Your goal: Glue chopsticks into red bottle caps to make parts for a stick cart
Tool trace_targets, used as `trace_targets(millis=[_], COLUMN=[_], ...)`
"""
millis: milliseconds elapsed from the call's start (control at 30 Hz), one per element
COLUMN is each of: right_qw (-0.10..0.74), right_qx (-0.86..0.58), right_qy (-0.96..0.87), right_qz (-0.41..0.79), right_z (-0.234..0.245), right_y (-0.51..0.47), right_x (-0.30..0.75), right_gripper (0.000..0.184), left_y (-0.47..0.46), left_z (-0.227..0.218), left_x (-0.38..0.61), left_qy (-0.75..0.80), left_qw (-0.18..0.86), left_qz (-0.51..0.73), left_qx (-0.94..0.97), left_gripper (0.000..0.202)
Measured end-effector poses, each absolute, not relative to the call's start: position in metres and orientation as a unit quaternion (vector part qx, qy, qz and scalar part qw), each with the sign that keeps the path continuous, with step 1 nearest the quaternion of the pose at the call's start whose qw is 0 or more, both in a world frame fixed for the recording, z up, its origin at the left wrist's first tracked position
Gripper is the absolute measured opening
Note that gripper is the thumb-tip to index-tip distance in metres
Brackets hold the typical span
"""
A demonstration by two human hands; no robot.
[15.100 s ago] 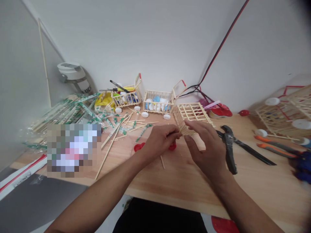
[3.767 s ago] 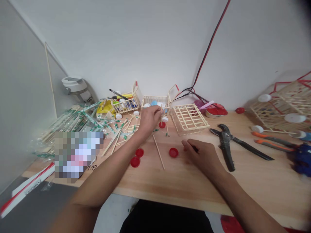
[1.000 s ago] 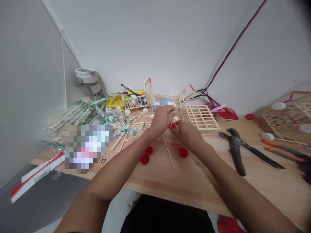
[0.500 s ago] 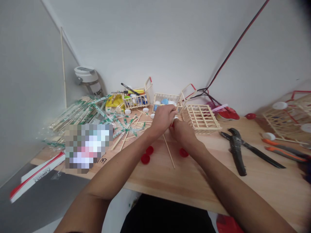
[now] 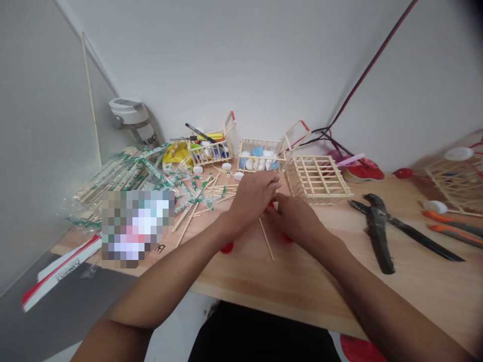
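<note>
My left hand and my right hand meet above the middle of the wooden table, fingertips close together. A red bottle cap shows in the gap between them, mostly hidden. What the fingers hold, if anything, is hidden. Under my right wrist lies a second red cap, partly covered. A loose wooden stick runs beneath my hands. Another red cap peeks out below my left forearm.
Behind my hands stand a stick lattice panel and a small stick cart holding white and blue caps. Pliers and orange-handled tools lie to the right. Wrapped chopstick bundles spread left.
My hands have slid slightly apart and lower, now flatter over the red cap. My left forearm now covers one front red cap. The whole view has shifted a little.
</note>
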State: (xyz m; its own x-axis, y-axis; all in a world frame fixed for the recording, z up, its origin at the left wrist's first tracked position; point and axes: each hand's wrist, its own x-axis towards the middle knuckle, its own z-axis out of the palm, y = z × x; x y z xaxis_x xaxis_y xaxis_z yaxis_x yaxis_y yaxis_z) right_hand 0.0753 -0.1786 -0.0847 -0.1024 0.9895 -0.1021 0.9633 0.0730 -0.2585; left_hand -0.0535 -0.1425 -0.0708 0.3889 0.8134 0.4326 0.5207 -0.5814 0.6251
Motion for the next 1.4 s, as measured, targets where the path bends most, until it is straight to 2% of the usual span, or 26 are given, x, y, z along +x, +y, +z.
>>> trace_targets(millis=[167,400,900,1400], right_qw=[0.059,0.054,0.020,0.069], right_qx=[-0.643,-0.658,-0.632,-0.629], right_qy=[-0.744,-0.736,-0.757,-0.752], right_qz=[0.171,0.153,0.163,0.183], right_z=[-0.084,-0.090,-0.084,-0.091], right_y=[-0.180,-0.177,-0.185,-0.183], right_x=[0.082,0.083,0.093,0.089], right_gripper=[0.023,0.018,0.020,0.012], left_y=[-0.142,-0.144,-0.151,-0.151], left_z=[-0.071,-0.070,-0.067,-0.068], left_x=[-0.057,-0.058,-0.067,-0.066], left_qy=[0.408,0.410,0.417,0.418], left_qw=[0.214,0.228,0.236,0.229], left_qz=[0.371,0.374,0.346,0.346], left_qx=[0.806,0.800,0.807,0.808], left_gripper=[0.027,0.023,0.020,0.022])
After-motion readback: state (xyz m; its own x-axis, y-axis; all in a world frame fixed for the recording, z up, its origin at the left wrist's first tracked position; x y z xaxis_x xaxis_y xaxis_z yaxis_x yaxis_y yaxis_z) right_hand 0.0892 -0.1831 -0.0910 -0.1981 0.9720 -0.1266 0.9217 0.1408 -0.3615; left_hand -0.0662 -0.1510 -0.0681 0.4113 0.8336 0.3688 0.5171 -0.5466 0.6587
